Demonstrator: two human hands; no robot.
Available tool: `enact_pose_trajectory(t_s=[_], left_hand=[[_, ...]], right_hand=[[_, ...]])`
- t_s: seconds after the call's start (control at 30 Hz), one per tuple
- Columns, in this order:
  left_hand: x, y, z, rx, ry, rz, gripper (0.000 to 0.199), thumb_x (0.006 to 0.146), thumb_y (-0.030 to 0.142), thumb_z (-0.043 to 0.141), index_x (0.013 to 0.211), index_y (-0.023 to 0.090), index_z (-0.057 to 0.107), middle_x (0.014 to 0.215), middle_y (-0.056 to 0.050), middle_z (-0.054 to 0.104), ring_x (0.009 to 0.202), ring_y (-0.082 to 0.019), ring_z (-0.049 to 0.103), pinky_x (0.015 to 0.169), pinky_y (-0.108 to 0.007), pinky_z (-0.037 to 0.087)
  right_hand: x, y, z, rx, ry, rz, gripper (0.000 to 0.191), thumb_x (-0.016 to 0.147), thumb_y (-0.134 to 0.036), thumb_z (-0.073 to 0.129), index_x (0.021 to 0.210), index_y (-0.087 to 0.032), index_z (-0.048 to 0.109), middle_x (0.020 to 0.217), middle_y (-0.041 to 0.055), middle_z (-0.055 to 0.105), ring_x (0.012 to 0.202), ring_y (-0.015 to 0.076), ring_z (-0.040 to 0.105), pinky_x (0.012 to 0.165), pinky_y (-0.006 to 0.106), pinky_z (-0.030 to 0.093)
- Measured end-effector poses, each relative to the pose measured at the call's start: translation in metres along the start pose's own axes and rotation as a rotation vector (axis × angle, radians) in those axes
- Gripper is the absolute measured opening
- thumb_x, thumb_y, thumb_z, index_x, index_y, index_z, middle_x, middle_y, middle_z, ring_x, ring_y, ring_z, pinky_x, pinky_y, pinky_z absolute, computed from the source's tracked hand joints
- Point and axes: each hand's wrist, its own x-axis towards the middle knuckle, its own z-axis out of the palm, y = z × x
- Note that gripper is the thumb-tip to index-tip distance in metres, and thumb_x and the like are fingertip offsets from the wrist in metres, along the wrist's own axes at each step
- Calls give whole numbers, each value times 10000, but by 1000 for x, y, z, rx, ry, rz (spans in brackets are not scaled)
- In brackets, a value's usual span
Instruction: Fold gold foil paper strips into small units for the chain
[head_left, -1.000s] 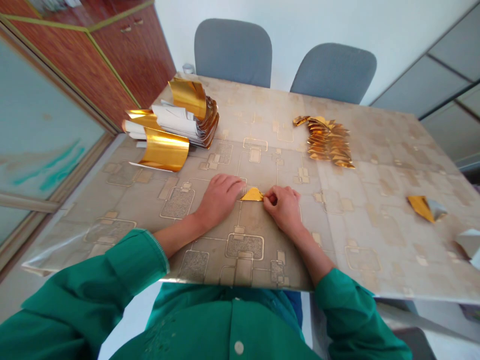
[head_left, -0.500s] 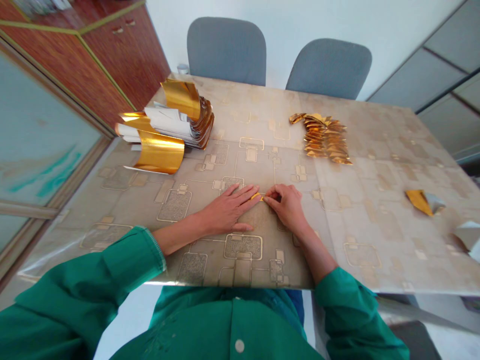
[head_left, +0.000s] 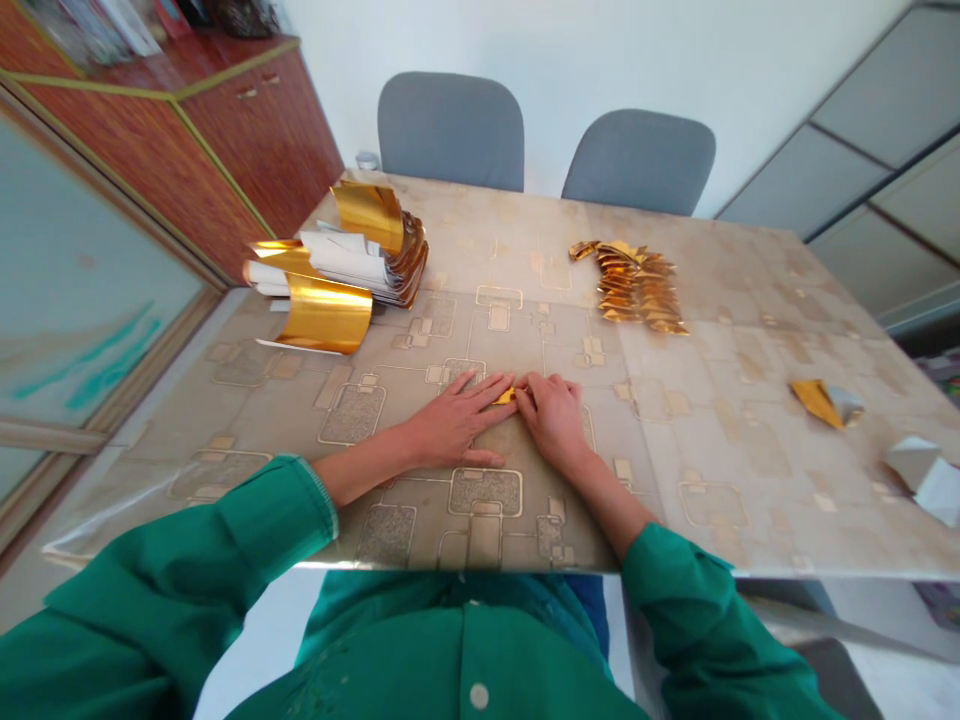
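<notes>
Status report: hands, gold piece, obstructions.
Left hand spread flat, partly covering gold piece. Right hand curled at its right end. Folded gold pieces farther off, apart from both.

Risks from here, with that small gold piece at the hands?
1. The left hand lies flat, partly covering the small gold piece, so a skewed edge might go unnoticed.
2. The right hand is close at the piece's right end; a tug while the other hand covers it might shift or crumple it.
3. The front gold sheet by the pile on the left is curled, so it could slide if bumped.
</notes>
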Motion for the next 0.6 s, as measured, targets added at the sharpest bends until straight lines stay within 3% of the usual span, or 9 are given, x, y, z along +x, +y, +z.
enact_pose_trajectory(t_s=[0.13, 0.3, 0.43, 0.6], left_hand=[[-5, -4, -2, -24, 60, 19, 872, 889, 591, 602, 1547, 141, 250, 1623, -189, 189, 1526, -267, 144, 1228, -479, 120], [-18, -6, -7, 68, 111, 2, 729, 926, 519, 597, 1529, 216, 321, 1598, -126, 308, 1505, -271, 227, 1231, -519, 98], [-25, -7, -5, 85, 111, -6, 707, 946, 532, 561, 1539, 246, 307, 1567, -105, 376, 1482, -276, 291, 1226, -541, 69], [-27, -12, -4, 54, 51, 27, 787, 926, 588, 558, 1562, 250, 242, 1594, -107, 320, 1496, -302, 242, 1216, -556, 56]], right_hand=[[3, 0, 0, 1, -1, 23, 170, 985, -282, 486, 913, -223, 628, 828, 23, 704, 855, 216, 592, 807, 348, 282], [0, -1, 2, -59, 32, -7, 136, 971, -285, 525, 886, -227, 615, 802, 23, 704, 854, 219, 579, 814, 354, 270], [0, -1, 2, -75, 34, -21, 133, 970, -279, 530, 873, -234, 608, 794, 27, 707, 849, 224, 570, 811, 365, 269], [-1, -2, 3, -100, 34, -51, 135, 972, -261, 518, 876, -231, 607, 842, 36, 721, 858, 227, 559, 809, 372, 273]])
